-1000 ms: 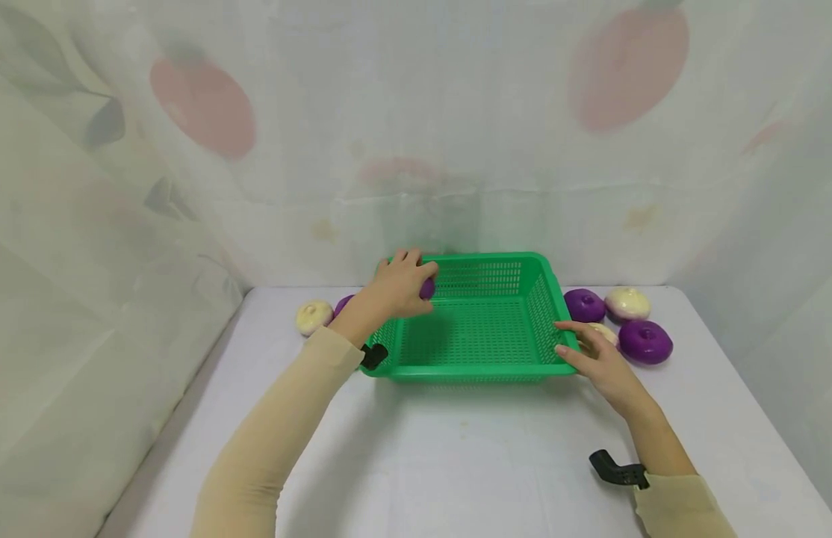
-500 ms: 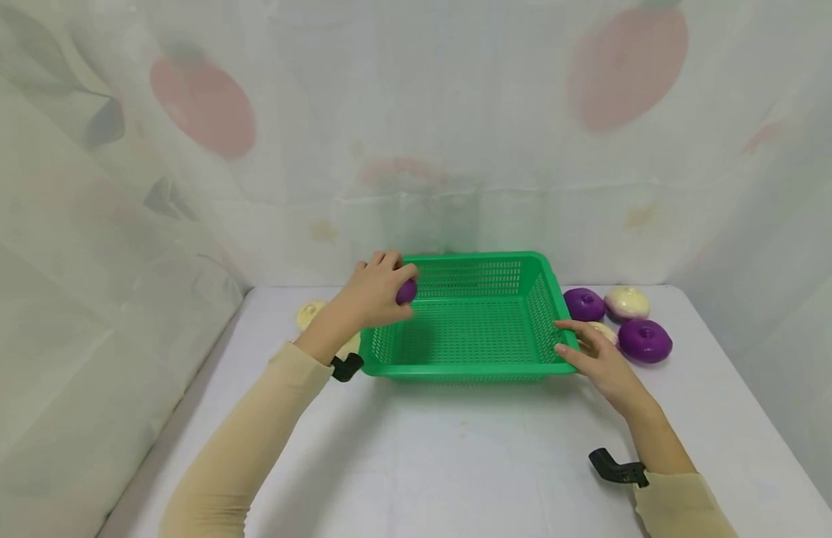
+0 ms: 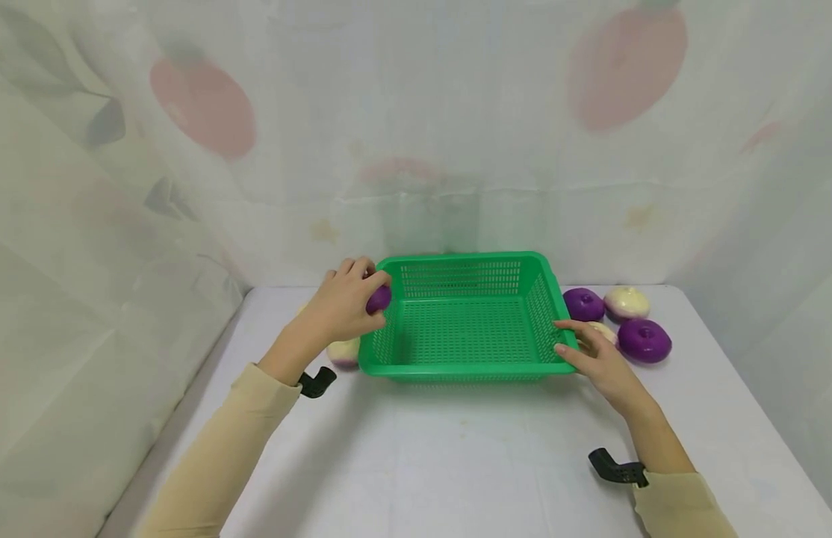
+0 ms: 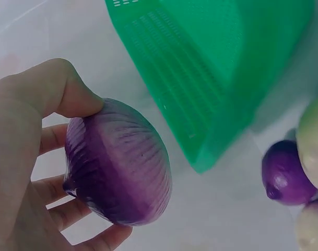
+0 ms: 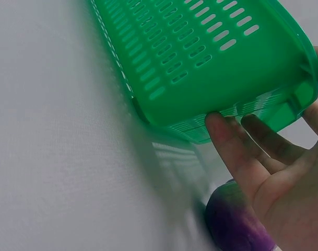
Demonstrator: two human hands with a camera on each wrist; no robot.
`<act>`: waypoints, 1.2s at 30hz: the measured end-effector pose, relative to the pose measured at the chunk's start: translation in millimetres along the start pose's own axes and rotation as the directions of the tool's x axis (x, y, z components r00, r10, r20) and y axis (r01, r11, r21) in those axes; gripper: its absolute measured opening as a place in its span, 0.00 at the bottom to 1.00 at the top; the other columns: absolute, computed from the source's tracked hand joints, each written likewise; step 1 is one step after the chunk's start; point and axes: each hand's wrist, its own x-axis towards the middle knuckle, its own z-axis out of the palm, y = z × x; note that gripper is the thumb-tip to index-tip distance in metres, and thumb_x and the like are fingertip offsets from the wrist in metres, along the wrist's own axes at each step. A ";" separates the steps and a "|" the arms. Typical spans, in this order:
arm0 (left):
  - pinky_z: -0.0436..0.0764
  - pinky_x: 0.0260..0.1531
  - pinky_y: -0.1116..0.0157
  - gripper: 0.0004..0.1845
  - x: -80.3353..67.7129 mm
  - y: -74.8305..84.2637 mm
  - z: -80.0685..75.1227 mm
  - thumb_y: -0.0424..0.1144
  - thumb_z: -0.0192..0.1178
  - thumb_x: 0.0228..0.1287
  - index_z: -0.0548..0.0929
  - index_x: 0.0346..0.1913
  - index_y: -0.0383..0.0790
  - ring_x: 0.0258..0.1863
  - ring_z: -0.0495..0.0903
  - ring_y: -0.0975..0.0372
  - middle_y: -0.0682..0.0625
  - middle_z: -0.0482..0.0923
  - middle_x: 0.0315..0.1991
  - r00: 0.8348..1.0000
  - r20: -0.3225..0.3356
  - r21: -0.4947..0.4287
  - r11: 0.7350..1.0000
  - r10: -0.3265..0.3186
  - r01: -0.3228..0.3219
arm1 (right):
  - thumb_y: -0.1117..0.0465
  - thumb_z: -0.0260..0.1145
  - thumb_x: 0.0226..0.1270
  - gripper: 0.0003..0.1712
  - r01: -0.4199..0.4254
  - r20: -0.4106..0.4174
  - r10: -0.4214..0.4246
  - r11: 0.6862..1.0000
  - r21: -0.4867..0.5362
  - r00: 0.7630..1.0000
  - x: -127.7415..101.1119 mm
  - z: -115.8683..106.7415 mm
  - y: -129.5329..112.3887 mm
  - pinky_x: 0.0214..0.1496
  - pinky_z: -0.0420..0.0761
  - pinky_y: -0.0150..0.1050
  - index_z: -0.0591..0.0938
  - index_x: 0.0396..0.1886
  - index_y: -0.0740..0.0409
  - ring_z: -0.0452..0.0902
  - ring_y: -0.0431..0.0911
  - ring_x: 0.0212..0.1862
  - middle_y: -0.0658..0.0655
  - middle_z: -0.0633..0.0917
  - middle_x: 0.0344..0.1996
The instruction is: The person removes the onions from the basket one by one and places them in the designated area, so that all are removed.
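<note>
My left hand (image 3: 338,302) holds a purple onion (image 3: 379,300) in the air at the left rim of a green plastic basket (image 3: 459,369). In the left wrist view, my thumb and fingers curl round the ridged purple-and-pink onion (image 4: 119,164), and the basket (image 4: 174,89) lies just beyond it, apart from it. My right hand (image 3: 604,366) grips the basket's right rim near the front corner. In the right wrist view, its fingers (image 5: 229,144) touch the basket's outer wall (image 5: 211,83). The inside of the basket shows only its slotted floor.
Right of the basket lie purple onions (image 3: 644,341) and cream onions (image 3: 627,303), one partly behind my right hand. On the left, a cream-and-purple onion (image 3: 343,354) sits beside the basket; others there are mostly hidden by my left arm. A printed curtain (image 3: 416,149) hangs behind the white table (image 3: 456,463).
My left hand has moved left with the purple onion, from over the basket's inside to its left rim. My right hand and the basket have stayed in place.
</note>
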 end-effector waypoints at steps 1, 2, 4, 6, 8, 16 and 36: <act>0.73 0.47 0.44 0.22 -2.4 -2.2 -0.2 0.44 0.64 0.54 0.80 0.54 0.50 0.57 0.68 0.45 0.42 0.70 0.56 1.000 -0.001 0.002 1.000 -0.003 0.003 | 0.52 0.62 0.78 0.32 -0.001 0.000 0.001 1.000 0.001 1.000 0.2 0.2 0.3 0.67 0.60 0.72 0.66 0.75 0.57 0.45 0.74 0.76 0.64 0.56 0.77; 0.73 0.47 0.43 0.22 -4.9 -4.4 -0.3 0.44 0.65 0.53 0.80 0.54 0.50 0.57 0.68 0.44 0.42 0.70 0.55 1.000 -0.004 0.005 1.000 -0.007 0.007 | 0.52 0.62 0.78 0.32 -0.001 -0.001 0.001 1.000 -0.003 1.000 0.2 0.3 0.3 0.67 0.59 0.72 0.66 0.75 0.57 0.45 0.74 0.76 0.64 0.56 0.77; 0.73 0.47 0.43 0.22 -9.9 -8.6 -1.0 0.44 0.65 0.52 0.80 0.54 0.50 0.56 0.68 0.44 0.42 0.70 0.55 1.000 -0.011 0.008 1.000 -0.018 0.018 | 0.52 0.62 0.78 0.32 -0.001 -0.003 0.001 1.000 -0.007 1.000 0.1 0.3 0.1 0.67 0.58 0.73 0.66 0.75 0.56 0.45 0.74 0.76 0.64 0.56 0.77; 0.73 0.47 0.43 0.22 -14.8 -12.3 -1.9 0.43 0.64 0.52 0.80 0.54 0.50 0.56 0.68 0.44 0.42 0.70 0.56 0.999 -0.021 0.000 1.000 -0.028 0.028 | 0.52 0.62 0.78 0.32 -0.002 -0.004 0.002 1.000 -0.011 1.000 0.2 0.1 0.1 0.67 0.59 0.73 0.66 0.75 0.56 0.45 0.74 0.76 0.64 0.56 0.77; 0.72 0.47 0.43 0.22 -19.5 -16.3 -1.7 0.42 0.64 0.51 0.80 0.53 0.50 0.55 0.68 0.44 0.42 0.70 0.55 0.999 -0.040 -0.009 0.999 -0.036 0.036 | 0.51 0.61 0.78 0.32 -0.005 -0.003 0.005 1.000 -0.012 1.000 0.1 -0.3 0.7 0.66 0.61 0.73 0.66 0.75 0.56 0.45 0.74 0.76 0.64 0.56 0.78; 0.72 0.46 0.40 0.23 -35.8 -34.1 1.7 0.40 0.65 0.52 0.79 0.55 0.48 0.57 0.68 0.40 0.40 0.70 0.56 0.994 -0.078 -0.028 0.996 -0.082 0.080 | 0.51 0.62 0.78 0.32 -0.012 -0.001 0.012 1.000 -0.004 1.000 1.1 -0.9 1.1 0.66 0.57 0.75 0.66 0.75 0.56 0.42 0.75 0.76 0.65 0.54 0.78; 0.72 0.45 0.38 0.21 -74.4 -68.0 30.9 0.46 0.69 0.58 0.79 0.53 0.45 0.57 0.68 0.37 0.36 0.71 0.55 0.978 -0.084 -0.055 0.981 -0.189 0.185 | 0.50 0.62 0.78 0.32 -0.013 -0.003 0.013 1.000 -0.011 1.000 0.2 0.2 -0.4 0.66 0.60 0.73 0.66 0.75 0.55 0.44 0.74 0.76 0.63 0.55 0.77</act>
